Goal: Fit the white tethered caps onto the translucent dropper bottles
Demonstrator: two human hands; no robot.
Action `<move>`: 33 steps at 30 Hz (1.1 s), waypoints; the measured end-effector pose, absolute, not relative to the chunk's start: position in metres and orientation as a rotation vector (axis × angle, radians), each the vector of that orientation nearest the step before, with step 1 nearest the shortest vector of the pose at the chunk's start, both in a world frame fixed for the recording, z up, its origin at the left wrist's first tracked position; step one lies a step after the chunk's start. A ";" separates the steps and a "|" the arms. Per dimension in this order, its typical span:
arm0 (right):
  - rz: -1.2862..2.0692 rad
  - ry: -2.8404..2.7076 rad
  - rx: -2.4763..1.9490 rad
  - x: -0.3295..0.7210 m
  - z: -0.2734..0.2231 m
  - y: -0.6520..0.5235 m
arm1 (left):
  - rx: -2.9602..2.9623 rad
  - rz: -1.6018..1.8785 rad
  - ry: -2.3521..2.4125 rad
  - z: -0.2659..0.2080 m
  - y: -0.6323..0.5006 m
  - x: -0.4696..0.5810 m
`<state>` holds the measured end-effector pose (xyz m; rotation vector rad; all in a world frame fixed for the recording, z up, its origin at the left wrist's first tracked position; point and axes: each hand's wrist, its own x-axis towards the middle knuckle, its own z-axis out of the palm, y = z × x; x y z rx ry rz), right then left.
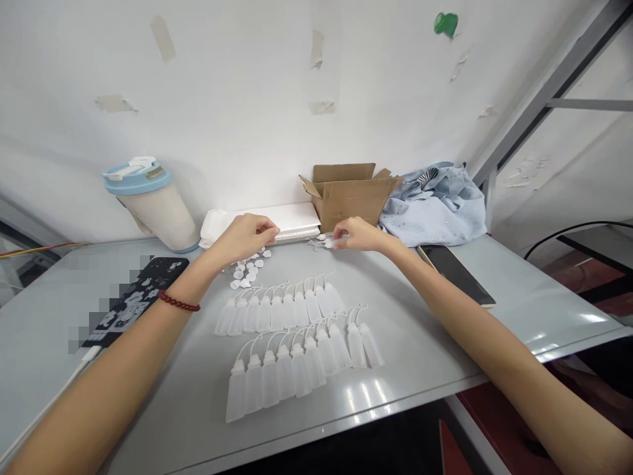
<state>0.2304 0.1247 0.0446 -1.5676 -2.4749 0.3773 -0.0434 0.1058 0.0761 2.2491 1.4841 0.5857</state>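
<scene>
"Nearer the person than the fingers of either hand, in the head view, what is already laid out?"

"Translucent bottles, lying on the desk (420, 343) in a back row (277, 315) and a front row (270, 382). Each row runs side by side, with thin curved strands at the necks, toward the fingers. The lining-up looks largely done."

"And what seems left?"

"Just below the left hand's (244, 237) fingers lies a scattered pile of small white discs (252, 270), beyond the back row. They are loose and in no order, so that part appears undone."

"How do the left fingers stand?"

"Curled, thumb and forefinger close together, in front of a white packet (297, 216). Whether they pinch anything, the view cannot tell."

"And the right?"

"The right hand's (361, 235) fingers are bent down at a few small white pieces (327, 243), apparently touching them. Whether they have closed on one cannot be told. Just behind those fingers stands an open cardboard box (353, 206); its contents are hidden, so any remaining stock there is unknown."
</scene>
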 end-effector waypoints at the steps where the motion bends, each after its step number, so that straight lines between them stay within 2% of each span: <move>1: 0.349 -2.505 -1.564 0.230 0.044 0.125 | 2.271 0.529 1.497 0.077 0.107 -0.046; 9: 0.312 -2.547 -1.583 0.229 0.044 0.124 | 2.488 -0.023 1.678 0.062 0.118 -0.053; 14: 0.340 -2.502 -1.593 0.224 0.057 0.115 | 2.520 -0.187 1.752 0.049 0.121 -0.049; 19: 0.408 -2.596 -1.660 0.217 0.077 0.096 | 2.563 -0.112 1.707 0.044 0.122 -0.051; 25: 0.932 -2.905 -1.580 0.194 0.096 0.062 | 2.617 0.021 1.611 0.044 0.119 -0.048; 33: 0.841 -2.985 -1.801 0.179 0.085 0.056 | 2.579 0.114 1.491 0.052 0.108 -0.039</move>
